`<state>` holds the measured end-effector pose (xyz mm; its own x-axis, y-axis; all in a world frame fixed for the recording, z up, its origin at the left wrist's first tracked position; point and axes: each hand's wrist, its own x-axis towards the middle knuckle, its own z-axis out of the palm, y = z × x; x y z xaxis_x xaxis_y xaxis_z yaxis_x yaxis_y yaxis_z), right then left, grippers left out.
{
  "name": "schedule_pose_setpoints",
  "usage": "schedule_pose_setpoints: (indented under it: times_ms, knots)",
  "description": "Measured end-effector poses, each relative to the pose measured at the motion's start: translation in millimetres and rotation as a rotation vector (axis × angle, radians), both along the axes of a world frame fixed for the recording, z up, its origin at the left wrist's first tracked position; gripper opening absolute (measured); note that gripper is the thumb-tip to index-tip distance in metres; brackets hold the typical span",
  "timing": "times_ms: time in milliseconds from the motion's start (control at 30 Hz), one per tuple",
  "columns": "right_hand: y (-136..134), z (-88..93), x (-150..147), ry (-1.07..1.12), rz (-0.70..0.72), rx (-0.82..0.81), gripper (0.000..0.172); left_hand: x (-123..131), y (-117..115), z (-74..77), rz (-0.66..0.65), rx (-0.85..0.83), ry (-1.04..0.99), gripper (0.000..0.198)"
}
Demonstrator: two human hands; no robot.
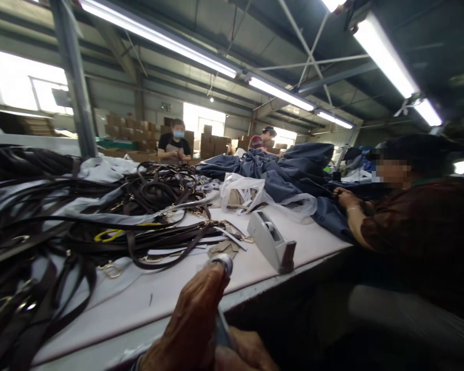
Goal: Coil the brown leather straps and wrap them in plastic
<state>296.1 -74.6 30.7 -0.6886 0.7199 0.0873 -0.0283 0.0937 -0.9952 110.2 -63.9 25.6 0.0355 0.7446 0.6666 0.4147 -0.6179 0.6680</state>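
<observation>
My left hand (187,319) rises from the bottom edge, curled, with a shiny metal cap or ring (221,264) on its upper finger. A narrow metal tool (221,330) stands between it and the fingers of what seems my right hand (247,350), which the frame cuts off. Both hands are at the near edge of a white-topped worktable (139,304). Beyond them lies a large heap of dark brown leather straps (100,221) with brass buckles, its nearest strap loops a short way from my left hand.
A grey tape dispenser (270,239) stands on the table, with a plastic bag (242,193) behind it. A seated co-worker's hand (344,198) grips a heap of navy fabric (278,175) at the right. Further people and stacked cardboard boxes (127,129) stand behind.
</observation>
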Motion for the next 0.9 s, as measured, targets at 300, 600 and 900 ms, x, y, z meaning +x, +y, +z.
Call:
schedule_pose_setpoints:
  times_ms: [300,600,900]
  knots:
    - [58,57.9,36,-0.188,-0.157,0.155,0.042,-3,-38,28.6,-0.23,-0.411,0.103,0.031]
    - [14,-26.4,-26,-0.058,-0.53,0.501,0.048,4,-35,71.3,-0.554,-0.757,-0.921,0.036]
    - [2,-9.4,-16,-0.166,-0.03,0.087,0.063,-7,-9,68.8,-0.056,-0.201,-0.363,0.016]
